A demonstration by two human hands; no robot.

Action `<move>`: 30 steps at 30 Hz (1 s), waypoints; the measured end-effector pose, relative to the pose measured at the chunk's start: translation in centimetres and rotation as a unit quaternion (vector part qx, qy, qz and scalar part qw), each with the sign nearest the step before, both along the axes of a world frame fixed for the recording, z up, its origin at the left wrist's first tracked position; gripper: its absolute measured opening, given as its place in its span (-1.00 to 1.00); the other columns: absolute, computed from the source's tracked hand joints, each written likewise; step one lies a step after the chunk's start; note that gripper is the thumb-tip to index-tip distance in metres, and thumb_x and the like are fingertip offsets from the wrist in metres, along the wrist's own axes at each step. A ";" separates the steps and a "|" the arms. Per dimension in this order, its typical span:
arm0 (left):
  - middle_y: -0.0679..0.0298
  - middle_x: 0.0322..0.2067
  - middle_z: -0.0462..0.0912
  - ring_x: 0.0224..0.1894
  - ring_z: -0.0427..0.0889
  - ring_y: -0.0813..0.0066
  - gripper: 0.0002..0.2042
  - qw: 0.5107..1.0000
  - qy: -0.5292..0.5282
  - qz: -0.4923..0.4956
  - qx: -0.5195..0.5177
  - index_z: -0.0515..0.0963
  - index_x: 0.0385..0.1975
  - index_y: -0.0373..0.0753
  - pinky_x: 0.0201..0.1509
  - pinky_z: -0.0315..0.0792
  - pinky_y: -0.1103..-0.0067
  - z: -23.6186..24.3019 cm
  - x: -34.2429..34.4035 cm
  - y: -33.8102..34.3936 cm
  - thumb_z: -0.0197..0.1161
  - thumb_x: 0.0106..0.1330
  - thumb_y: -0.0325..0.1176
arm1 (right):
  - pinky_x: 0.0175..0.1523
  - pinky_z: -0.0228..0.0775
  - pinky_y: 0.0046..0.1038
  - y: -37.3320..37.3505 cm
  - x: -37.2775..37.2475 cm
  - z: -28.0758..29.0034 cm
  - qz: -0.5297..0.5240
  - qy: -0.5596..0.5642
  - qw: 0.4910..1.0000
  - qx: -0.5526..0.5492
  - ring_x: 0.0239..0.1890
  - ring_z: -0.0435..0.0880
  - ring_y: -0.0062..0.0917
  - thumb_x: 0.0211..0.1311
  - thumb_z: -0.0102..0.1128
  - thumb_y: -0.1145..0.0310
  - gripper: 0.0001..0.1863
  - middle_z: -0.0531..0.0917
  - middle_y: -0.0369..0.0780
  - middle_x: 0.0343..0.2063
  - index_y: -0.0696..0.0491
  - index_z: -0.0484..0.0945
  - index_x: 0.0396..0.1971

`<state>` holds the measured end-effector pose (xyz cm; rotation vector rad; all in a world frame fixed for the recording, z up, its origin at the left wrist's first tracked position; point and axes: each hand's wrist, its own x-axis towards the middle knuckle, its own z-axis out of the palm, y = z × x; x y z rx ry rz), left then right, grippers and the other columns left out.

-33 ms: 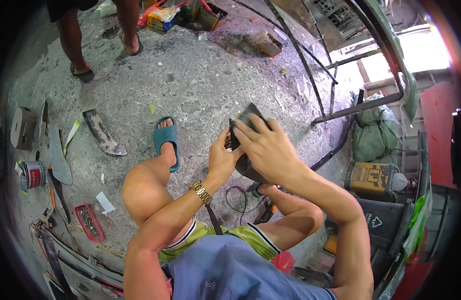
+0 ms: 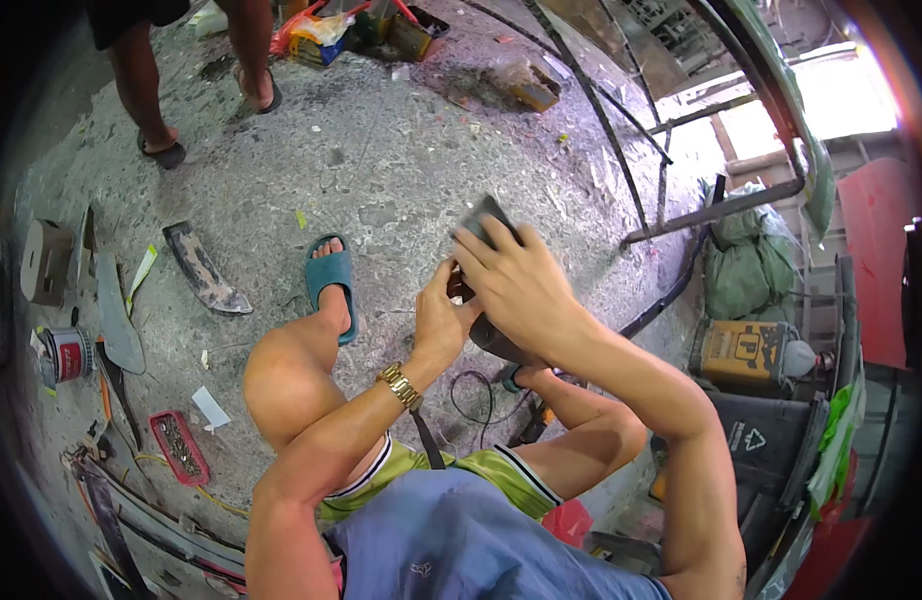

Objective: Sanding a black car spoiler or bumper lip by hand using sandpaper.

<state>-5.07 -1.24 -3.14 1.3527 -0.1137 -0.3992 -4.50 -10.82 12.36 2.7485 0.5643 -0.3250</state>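
Observation:
My left hand (image 2: 439, 325), with a gold watch (image 2: 399, 386) at its wrist, is closed around the left edge of a dark, curved panel (image 2: 499, 343) held above the floor between my knees. Across the panel's face lies my right hand (image 2: 516, 270), its fingers bent over a dark flat piece (image 2: 481, 212) at the top. Its fingertips are slightly smeared by motion. Whether that flat piece is a separate sheet or part of the panel, I cannot tell. Most of the panel's middle is hidden by my right hand.
On the left lie a worn curved strip (image 2: 203, 265), a tin can (image 2: 63, 355), a grey block (image 2: 48, 262) and a red tray of small metal parts (image 2: 179, 448). A person's feet (image 2: 164, 150) stand far left. A metal frame (image 2: 716, 212) and a dark bin (image 2: 766, 440) are right.
My right hand has slid a little to the left across the panel, and the dark flat piece under its fingers has shifted the same way. My left hand has hardly moved.

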 end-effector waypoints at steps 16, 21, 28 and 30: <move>0.00 -0.11 0.68 -0.07 0.66 0.32 -0.32 0.998 0.035 -0.043 -0.028 0.39 0.20 -0.43 0.00 0.53 0.46 0.5 0.4 0.5 0.51 0.10 -0.28 | 0.25 0.20 -0.30 -2.3 -3.1 3.9 0.003 0.023 1.000 0.009 0.26 0.37 -0.36 0.14 0.10 0.30 -0.59 0.53 -0.24 0.18 0.13 0.58 -0.02; 0.03 -0.16 0.69 -0.12 0.66 0.41 -0.19 0.995 0.022 -0.053 0.076 0.23 0.27 -0.56 0.05 0.50 0.52 0.8 0.3 0.5 0.52 0.13 -0.24 | 0.31 0.17 -0.24 -7.6 -8.4 6.0 -0.099 -0.086 0.991 0.019 0.30 0.34 -0.27 0.19 0.11 0.34 -0.49 0.47 -0.21 0.25 0.09 0.45 0.18; 0.01 -0.13 0.69 -0.11 0.68 0.35 -0.46 0.994 -0.017 -0.069 0.079 0.53 -0.03 -0.48 0.00 0.52 0.49 -0.3 0.1 0.4 0.54 0.06 -0.26 | 0.32 0.16 -0.26 -2.4 -1.4 -2.0 0.020 -0.092 0.986 0.135 0.27 0.37 -0.31 0.11 0.10 0.34 -0.46 0.43 -0.23 0.28 0.13 0.47 0.16; 0.03 -0.13 0.69 -0.11 0.68 0.37 -0.46 0.994 -0.020 -0.081 0.068 0.52 -0.02 -0.47 0.01 0.51 0.50 -0.4 0.3 0.5 0.53 0.07 -0.26 | 0.35 0.13 -0.26 -2.9 -0.8 -2.8 0.078 -0.078 0.987 0.115 0.31 0.34 -0.33 0.11 0.11 0.32 -0.45 0.39 -0.28 0.33 0.06 0.48 0.17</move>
